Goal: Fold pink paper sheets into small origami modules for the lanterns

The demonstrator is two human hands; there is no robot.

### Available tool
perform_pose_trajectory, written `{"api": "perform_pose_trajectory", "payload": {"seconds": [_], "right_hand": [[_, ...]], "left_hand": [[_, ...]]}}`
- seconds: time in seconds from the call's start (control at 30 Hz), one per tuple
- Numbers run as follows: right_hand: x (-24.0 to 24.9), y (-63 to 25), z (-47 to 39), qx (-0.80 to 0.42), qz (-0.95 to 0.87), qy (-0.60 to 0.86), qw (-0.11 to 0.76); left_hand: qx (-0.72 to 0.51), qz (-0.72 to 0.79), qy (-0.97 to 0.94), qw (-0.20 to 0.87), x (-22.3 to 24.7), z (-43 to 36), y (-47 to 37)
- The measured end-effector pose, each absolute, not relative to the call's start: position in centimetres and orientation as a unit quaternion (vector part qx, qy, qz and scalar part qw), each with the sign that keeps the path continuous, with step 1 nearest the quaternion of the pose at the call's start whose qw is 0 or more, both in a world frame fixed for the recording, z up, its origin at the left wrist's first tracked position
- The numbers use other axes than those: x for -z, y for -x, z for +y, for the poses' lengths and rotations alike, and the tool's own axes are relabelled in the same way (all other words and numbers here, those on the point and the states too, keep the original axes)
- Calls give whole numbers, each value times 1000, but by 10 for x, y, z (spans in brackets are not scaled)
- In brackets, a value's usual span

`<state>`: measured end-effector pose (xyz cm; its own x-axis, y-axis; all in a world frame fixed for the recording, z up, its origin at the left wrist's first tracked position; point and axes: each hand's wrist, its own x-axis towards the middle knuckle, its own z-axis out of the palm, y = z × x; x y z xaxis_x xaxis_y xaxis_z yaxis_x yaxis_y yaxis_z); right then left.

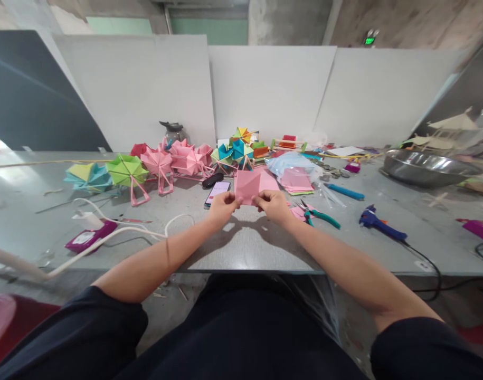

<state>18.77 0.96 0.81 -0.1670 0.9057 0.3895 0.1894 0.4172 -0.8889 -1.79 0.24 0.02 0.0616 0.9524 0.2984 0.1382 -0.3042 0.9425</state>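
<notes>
A square of pink paper (247, 186) is held up between both hands above the grey table, near its middle. My left hand (224, 207) pinches its lower left corner, and my right hand (273, 205) pinches the lower right. More pink paper (268, 179) shows just behind it. A phone (217, 193) with a lit screen lies beside my left hand. To the right of my right hand are a stack of pink sheets (296, 180), partly under a clear plastic bag (291, 162), and pliers with teal handles (324, 217).
Folded paper umbrellas (127, 170) in green, pink and blue stand at the back left. A blue glue gun (381, 224), a blue cutter (346, 191) and a metal bowl (427, 169) are on the right. White cable and a purple power block (91, 236) lie left.
</notes>
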Motion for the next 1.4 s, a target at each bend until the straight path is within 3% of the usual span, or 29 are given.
{"api": "perform_pose_trajectory", "payload": {"seconds": [0.47,0.63,1.07,1.3,1.4], "right_hand": [[-2,-175,1,-410,-618,381,553],[7,-164,-5,-497,-566,345,560],[-12,-201,40,-431,-462,370,681],[-12,-193,24,-438,-593,388,553],[-8,-190,22,-406,-614,413,536]], "left_hand": [[-466,386,-573,553,7,-10,3],[-468,384,-573,552,9,-13,-5],[-437,407,-599,534,7,-14,-3],[-428,406,-609,531,7,-6,5],[-478,431,-613,457,10,-4,7]]}}
